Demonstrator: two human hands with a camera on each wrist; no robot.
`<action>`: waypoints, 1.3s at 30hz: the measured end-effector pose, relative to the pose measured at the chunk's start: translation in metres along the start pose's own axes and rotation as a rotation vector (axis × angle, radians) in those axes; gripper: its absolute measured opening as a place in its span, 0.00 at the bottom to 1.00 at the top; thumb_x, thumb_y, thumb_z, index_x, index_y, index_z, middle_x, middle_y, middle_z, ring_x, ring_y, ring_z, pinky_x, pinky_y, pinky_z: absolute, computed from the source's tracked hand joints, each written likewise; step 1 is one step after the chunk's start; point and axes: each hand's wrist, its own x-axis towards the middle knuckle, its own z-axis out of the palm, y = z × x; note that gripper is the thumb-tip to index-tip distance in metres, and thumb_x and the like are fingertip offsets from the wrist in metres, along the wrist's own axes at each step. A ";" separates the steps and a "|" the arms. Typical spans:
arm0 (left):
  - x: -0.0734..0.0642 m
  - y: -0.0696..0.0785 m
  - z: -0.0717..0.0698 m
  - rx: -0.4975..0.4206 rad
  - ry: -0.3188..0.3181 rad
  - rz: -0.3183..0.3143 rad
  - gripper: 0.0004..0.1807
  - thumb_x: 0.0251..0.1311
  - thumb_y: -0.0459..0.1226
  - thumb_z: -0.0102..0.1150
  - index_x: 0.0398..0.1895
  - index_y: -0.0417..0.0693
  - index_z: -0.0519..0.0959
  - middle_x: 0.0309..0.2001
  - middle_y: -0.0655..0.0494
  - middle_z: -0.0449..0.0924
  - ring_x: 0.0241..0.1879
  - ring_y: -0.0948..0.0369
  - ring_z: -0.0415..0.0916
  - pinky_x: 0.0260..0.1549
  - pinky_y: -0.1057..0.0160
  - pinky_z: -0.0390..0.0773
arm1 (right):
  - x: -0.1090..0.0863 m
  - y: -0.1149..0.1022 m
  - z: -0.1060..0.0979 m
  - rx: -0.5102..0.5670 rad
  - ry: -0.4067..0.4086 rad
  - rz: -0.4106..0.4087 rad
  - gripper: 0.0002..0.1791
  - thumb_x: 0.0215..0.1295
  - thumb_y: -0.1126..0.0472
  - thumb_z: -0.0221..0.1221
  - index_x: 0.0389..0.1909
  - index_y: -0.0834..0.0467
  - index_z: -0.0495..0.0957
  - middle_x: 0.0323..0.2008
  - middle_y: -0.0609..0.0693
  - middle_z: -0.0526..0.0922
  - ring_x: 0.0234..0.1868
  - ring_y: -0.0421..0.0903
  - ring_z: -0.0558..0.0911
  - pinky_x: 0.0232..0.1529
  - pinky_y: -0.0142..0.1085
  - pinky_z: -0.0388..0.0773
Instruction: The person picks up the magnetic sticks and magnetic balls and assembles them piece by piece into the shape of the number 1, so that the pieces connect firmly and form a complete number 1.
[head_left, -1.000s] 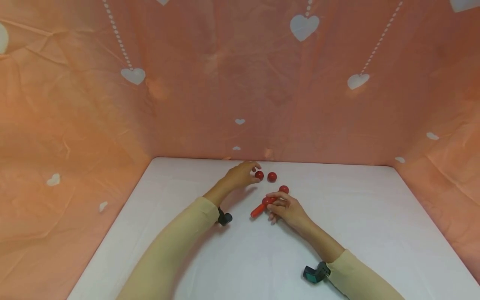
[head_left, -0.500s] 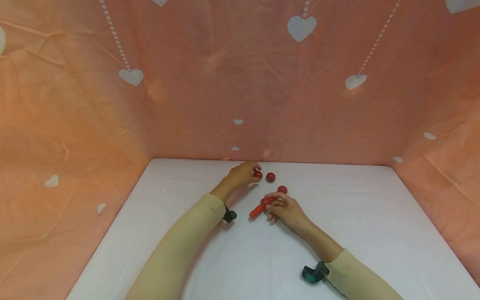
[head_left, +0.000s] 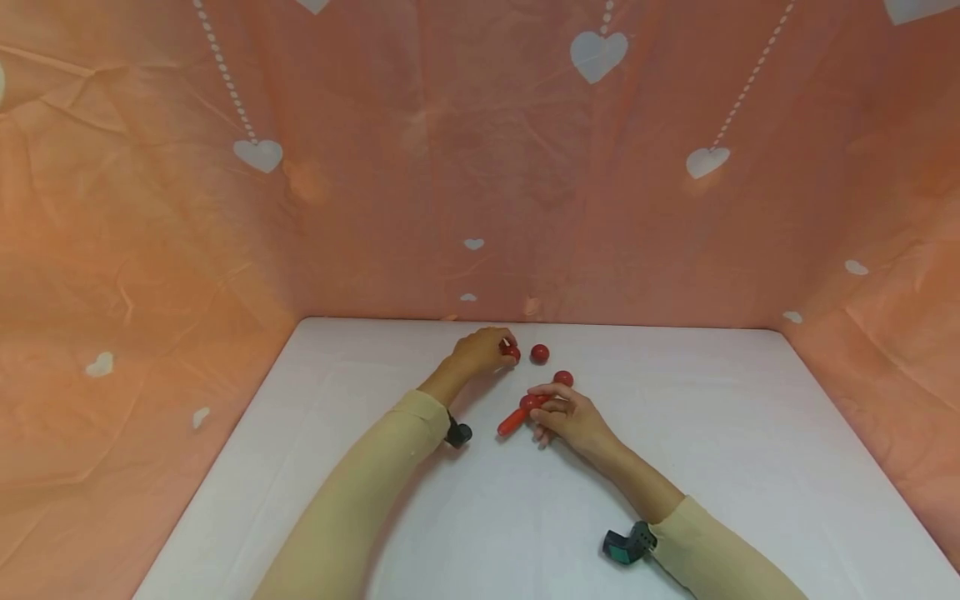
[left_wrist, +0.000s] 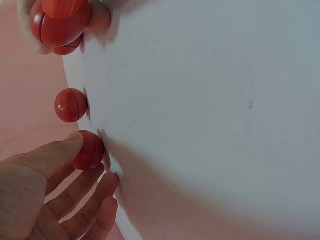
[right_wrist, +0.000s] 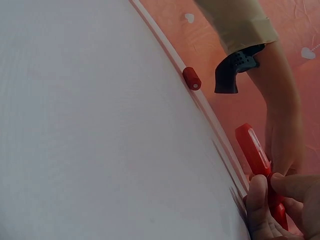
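At the far middle of the table in the head view, my left hand [head_left: 483, 350] pinches a red ball [head_left: 512, 354]. In the left wrist view the thumb [left_wrist: 70, 142] lies on that grooved ball [left_wrist: 90, 151], fingertips below it. My right hand [head_left: 577, 421] grips a red stick [head_left: 513, 423] that has a red ball [head_left: 530, 402] around its middle. The right wrist view shows thumb and finger around the stick [right_wrist: 253, 150]; the hand hides part of it. A second loose red ball [head_left: 539, 353] is right of the left hand. Another red ball [head_left: 563, 379] lies just beyond the right fingers.
The white table [head_left: 720, 417] backs onto a salmon-coloured cloth [head_left: 375, 208] with pale hearts. A short red cylinder [right_wrist: 192, 78] appears near the left forearm in the right wrist view. Black cameras [head_left: 630, 546] sit on both wrists.
My left fingers have closed around the red ball and drawn it slightly left and nearer. The right hand keeps holding the stick in place. The head view has shifted slightly.
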 end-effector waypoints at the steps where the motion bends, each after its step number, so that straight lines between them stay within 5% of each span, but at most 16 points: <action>1: -0.001 -0.001 0.000 -0.004 0.000 -0.002 0.19 0.73 0.43 0.69 0.63 0.49 0.82 0.58 0.49 0.85 0.59 0.51 0.81 0.63 0.45 0.77 | 0.000 0.000 0.000 0.002 -0.001 0.000 0.23 0.76 0.66 0.65 0.68 0.66 0.74 0.35 0.61 0.86 0.29 0.47 0.86 0.37 0.36 0.87; 21: -0.026 -0.015 -0.005 -0.121 0.033 0.027 0.18 0.73 0.46 0.68 0.61 0.51 0.82 0.57 0.54 0.87 0.59 0.53 0.81 0.62 0.44 0.77 | 0.001 0.000 0.000 -0.002 0.017 0.040 0.23 0.76 0.64 0.65 0.68 0.63 0.76 0.36 0.58 0.88 0.29 0.48 0.86 0.37 0.36 0.87; 39: -0.054 -0.014 -0.011 -0.095 0.073 0.077 0.18 0.75 0.47 0.66 0.62 0.54 0.83 0.56 0.56 0.87 0.52 0.56 0.84 0.55 0.48 0.82 | 0.002 0.001 0.001 -0.013 0.019 0.057 0.23 0.76 0.63 0.66 0.68 0.62 0.76 0.38 0.59 0.88 0.31 0.49 0.86 0.38 0.35 0.87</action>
